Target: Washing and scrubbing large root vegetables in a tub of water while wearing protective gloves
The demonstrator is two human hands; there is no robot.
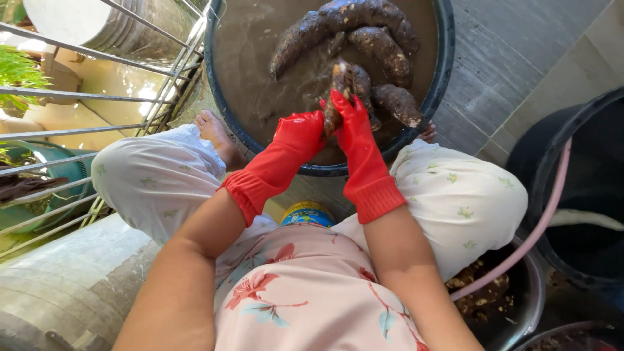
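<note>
Right hand [351, 127] clenched on muddy root [339, 91], left hand [298, 133] grip unclear (fingers hidden), basin [442, 71] cut off.

A metal railing [97, 84] runs along the left side, with green plants [19, 75] behind it. A pink hose [539, 221] curves into a black bin [572, 195] at right. A metal bowl [530, 305] of brown peelings sits below. Grey floor tiles [513, 52] lie upper right.

About 6 muddy roots [383, 49], 2 red gloves [296, 140], 1 basin [442, 78].
</note>
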